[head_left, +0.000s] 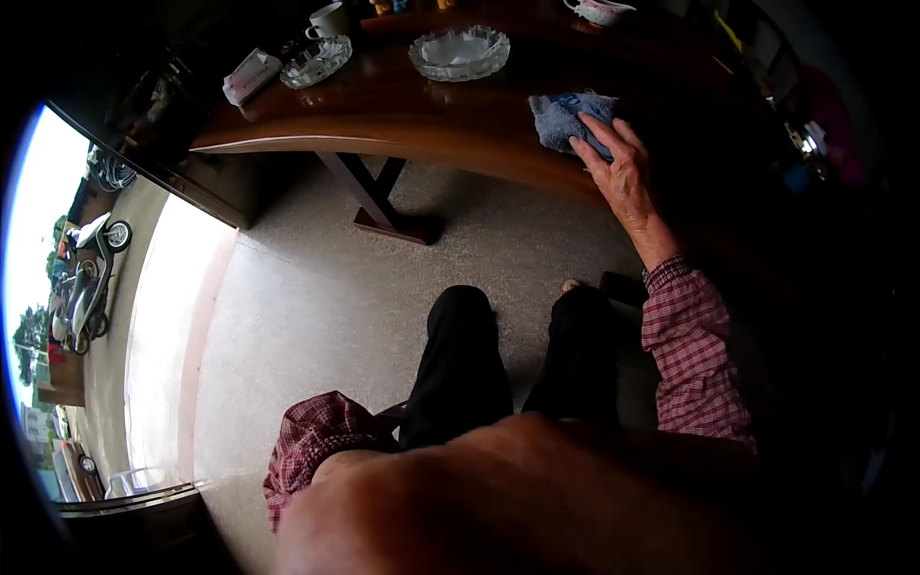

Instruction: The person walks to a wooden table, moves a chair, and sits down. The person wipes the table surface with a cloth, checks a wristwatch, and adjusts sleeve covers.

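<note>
My right hand [623,168] rests on a crumpled blue-grey cloth [558,123] near the front edge of the dark, glossy wooden table [383,117]. Its fingers press over the right side of the cloth, hiding part of it. Blurred skin, apparently my left hand [498,498], fills the bottom of the view very close to the camera, beyond a red checked sleeve. No fingers of it can be made out.
Left of the cloth stand a glass ashtray [460,54], a smaller glass dish [317,63], a white mug [329,20] and a tissue pack [252,77]. A patterned cup [602,11] sits at the back. A table leg [369,192] reaches the floor. Scooters [84,287] stand outside.
</note>
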Motion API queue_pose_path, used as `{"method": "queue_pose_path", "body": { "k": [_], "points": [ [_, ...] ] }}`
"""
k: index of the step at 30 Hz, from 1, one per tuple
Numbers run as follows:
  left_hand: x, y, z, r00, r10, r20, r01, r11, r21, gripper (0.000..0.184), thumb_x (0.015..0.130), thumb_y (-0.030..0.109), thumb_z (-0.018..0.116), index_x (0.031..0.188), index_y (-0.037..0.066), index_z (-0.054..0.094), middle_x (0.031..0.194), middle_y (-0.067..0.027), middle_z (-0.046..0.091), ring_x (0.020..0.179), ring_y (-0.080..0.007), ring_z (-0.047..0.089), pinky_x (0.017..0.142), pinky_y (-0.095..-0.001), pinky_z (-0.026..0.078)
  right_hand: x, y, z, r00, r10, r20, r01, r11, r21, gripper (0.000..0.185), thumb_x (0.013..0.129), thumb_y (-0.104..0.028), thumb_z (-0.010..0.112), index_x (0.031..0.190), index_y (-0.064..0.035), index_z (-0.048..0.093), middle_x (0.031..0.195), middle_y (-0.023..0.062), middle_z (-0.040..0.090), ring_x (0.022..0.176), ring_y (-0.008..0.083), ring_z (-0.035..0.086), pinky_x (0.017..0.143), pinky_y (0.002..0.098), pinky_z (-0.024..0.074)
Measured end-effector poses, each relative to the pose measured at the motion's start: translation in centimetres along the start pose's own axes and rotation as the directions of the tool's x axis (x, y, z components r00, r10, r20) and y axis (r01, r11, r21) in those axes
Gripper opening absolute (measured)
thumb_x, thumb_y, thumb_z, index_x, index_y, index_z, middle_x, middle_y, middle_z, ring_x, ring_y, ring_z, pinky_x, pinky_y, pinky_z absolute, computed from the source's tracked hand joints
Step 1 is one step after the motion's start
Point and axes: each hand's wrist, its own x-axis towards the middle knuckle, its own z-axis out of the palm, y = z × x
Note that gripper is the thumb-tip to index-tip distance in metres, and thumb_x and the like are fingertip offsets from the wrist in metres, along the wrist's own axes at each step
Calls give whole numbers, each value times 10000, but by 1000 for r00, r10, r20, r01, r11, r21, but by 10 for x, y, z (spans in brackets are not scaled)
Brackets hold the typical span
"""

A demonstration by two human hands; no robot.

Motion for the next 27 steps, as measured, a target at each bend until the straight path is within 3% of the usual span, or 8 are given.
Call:
{"method": "queue_pose_path", "body": {
  "k": [3,4,6,8,12,14,20,27],
  "points": [
    [-2,-8,2,999,-33,14,33,998,-47,366,880,330,672,895,-36,658,817,-137,661,759,-236,650,706,-349,520,16,-24,-19,901,388,193,-398,917,11,359,845,-223,730,1191,-170,646,1236,30,614,1175,275,534,978,365,465],
    [-9,-11,2,998,-61,7,61,997,-56,368,880,331,673,895,-36,658,817,-137,661,759,-236,650,706,-349,520,5,-12,-10,997,37,-65,-46,988,-148,340,834,-207,725,1153,-115,653,1020,89,659,887,241,650,741,307,561],
    [-35,-22,2,980,-192,-58,192,981,3,306,868,282,698,917,-18,662,832,-96,653,775,-201,638,730,-301,505,0,-9,-16,972,-236,-4,213,882,-421,289,863,-197,690,1140,-120,660,1148,23,645,1053,190,588,856,278,522],
    [-66,-28,-8,912,-396,-111,408,904,129,239,860,237,715,909,8,668,830,-76,655,794,-180,632,736,-293,501,6,-20,-23,973,180,142,-173,983,-64,283,899,-180,640,1178,-133,647,1255,-13,603,1175,164,504,966,280,461],
    [-127,-24,-27,779,-520,-351,620,552,557,211,866,229,686,890,21,664,824,-94,653,720,-201,628,670,-328,511,-6,-16,-25,951,-227,210,304,808,-504,313,908,-193,634,1214,-126,636,1293,87,578,1207,274,509,991,368,459],
    [-171,-24,-46,788,-477,-389,532,211,820,231,852,251,683,919,32,651,827,-116,618,745,-245,608,660,-371,488,5,-33,-21,960,257,112,-270,955,120,339,887,-219,666,1206,-109,638,1315,174,545,1229,327,500,988,392,464],
    [-260,1,-51,568,-445,-692,503,-478,720,387,794,289,735,1074,58,600,1072,-137,536,1029,-282,509,842,-408,433,-9,-23,-1,962,200,185,-222,969,108,375,892,-137,661,1256,-165,575,1408,198,394,1317,301,403,1020,362,445],
    [-334,-23,-29,564,-346,-750,618,-425,661,674,771,312,744,1304,75,408,1068,-141,500,985,-290,519,760,-405,432,23,-48,-9,924,227,306,-221,974,-54,349,861,-193,688,1099,58,645,1318,284,491,1192,403,513,967,426,461]
  ]
}}
